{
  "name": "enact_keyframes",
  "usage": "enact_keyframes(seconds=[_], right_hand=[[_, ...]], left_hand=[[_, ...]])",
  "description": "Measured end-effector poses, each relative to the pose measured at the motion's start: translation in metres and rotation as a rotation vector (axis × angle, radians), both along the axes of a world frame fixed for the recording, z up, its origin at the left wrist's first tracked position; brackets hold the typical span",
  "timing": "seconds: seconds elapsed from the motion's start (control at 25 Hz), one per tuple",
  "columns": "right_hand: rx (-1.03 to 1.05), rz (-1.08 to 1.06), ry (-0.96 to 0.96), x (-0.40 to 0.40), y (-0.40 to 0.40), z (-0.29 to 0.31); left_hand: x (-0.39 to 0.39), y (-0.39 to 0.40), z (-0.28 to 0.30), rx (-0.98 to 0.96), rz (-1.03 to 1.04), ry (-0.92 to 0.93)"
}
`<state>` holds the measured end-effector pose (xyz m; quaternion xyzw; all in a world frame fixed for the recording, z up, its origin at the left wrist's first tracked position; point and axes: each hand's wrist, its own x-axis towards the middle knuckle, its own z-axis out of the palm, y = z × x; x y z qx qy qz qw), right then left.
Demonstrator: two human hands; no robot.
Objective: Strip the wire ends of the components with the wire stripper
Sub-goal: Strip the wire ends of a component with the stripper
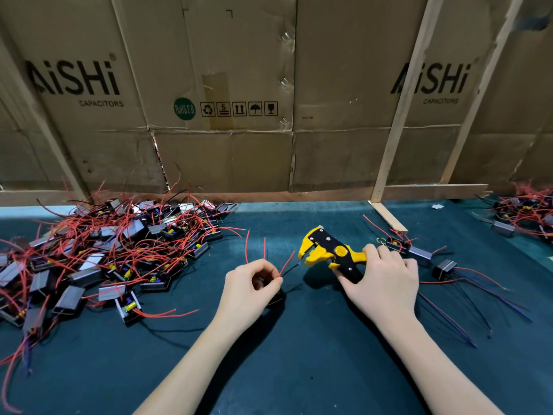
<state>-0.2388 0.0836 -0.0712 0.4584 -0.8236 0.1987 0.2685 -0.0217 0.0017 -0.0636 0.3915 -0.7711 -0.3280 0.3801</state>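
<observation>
I see my left hand (250, 284) pinching a black wire (289, 270) near the stripper (330, 253), which my right hand (383, 280) grips above the worktop (299, 354).

The flattened cardboard boxes (227, 85) standing behind the table carry black "AiSHi" lettering with "CAPACITORS" beneath, once at left and once at right. Near the middle, a green round sticker (184, 109) reads "RoHS 2.0", beside a row of handling symbols (239, 109), one marked "5".
</observation>
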Motion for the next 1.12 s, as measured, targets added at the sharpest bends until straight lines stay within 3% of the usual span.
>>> enact_keyframes(seconds=[0.68,1.12], right_hand=[[0.067,0.056,0.004,0.0049,-0.0042,-0.0032],[0.22,-0.033,-0.132,0.0062,-0.0036,0.004]], left_hand=[[-0.001,-0.0014,0.0,-0.02,-0.008,-0.017],[0.0002,-0.0013,-0.0011,-0.057,-0.029,-0.019]])
